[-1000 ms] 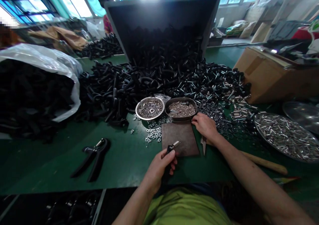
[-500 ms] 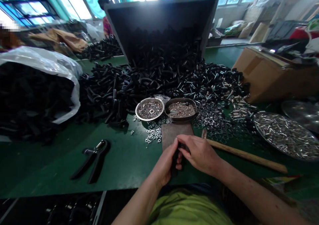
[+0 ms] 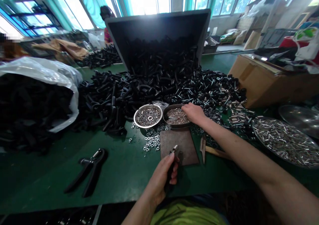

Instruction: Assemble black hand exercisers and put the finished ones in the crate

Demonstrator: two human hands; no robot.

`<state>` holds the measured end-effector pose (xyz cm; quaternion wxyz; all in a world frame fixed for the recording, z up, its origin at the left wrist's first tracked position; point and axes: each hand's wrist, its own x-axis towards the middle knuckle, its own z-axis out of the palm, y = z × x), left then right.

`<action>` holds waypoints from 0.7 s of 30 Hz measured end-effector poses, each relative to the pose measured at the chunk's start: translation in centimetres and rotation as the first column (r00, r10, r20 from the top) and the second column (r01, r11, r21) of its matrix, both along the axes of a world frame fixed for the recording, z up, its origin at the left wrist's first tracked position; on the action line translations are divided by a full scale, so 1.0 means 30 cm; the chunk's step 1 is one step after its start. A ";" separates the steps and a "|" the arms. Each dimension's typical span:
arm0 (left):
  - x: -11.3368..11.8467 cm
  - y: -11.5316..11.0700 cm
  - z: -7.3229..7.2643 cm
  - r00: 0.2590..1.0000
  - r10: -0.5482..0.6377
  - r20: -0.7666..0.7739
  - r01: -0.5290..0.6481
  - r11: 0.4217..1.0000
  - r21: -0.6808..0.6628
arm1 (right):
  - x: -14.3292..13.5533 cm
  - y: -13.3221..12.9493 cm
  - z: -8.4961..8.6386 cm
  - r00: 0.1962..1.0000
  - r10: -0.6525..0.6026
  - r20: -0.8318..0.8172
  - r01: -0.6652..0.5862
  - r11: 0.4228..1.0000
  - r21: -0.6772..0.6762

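Note:
My left hand [image 3: 164, 173] is closed round a dark handle-like part, and a small metal spring [image 3: 175, 148] sticks up from it over the near edge of a square metal plate [image 3: 188, 143]. At the right rim of the oval tin [image 3: 174, 127] of small metal pieces is my right hand [image 3: 194, 113], its fingers bent together at the pieces; whatever they hold is hidden. Beside the tin stands a round dish [image 3: 143, 125] with rings and pins. Loose nuts [image 3: 151, 142] lie left of the plate.
A hammer [image 3: 203, 149] lies right of the plate. A black hand grip [image 3: 91, 171] rests at left. Behind are a heap of black parts [image 3: 149, 88] and a tipped grey crate [image 3: 159, 19]. A pin tray [image 3: 286, 142], a cardboard box [image 3: 259, 82] and a plastic bag [image 3: 74, 108] flank them.
My right hand has left my left hand and reached forward to the oval tin. The spring on the held part and more of the plate now show. The view has tilted up slightly.

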<state>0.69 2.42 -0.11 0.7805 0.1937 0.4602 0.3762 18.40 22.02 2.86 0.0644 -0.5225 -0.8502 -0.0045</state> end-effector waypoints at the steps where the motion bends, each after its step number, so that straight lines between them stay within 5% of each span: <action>1: -0.002 0.000 0.002 1.000 0.025 0.014 -0.025 1.000 -0.012 | -0.007 0.035 -0.011 1.000 -0.004 0.025 0.004 1.000 0.003; 5: -0.013 0.013 0.004 0.990 0.127 0.053 -0.123 0.990 -0.067 | -0.034 0.082 -0.029 0.996 -0.010 0.094 0.008 1.000 0.022; 10: -0.033 0.056 -0.001 0.938 0.280 0.203 -0.244 0.952 -0.184 | -0.025 0.021 0.011 0.996 -0.023 0.086 0.018 0.998 0.062; 14: -0.041 0.087 0.000 0.856 0.321 0.405 -0.253 0.944 -0.213 | -0.014 -0.114 0.066 0.985 0.089 -0.148 -0.077 0.993 0.085; 17: -0.037 0.097 0.006 0.828 0.338 0.447 -0.277 0.940 -0.198 | -0.022 -0.265 0.103 0.843 0.232 -0.485 -0.231 0.971 0.063; 21: -0.017 0.095 0.021 0.834 0.338 0.436 -0.293 0.941 -0.170 | -0.055 -0.442 0.108 0.742 0.290 -0.604 -0.361 0.932 0.004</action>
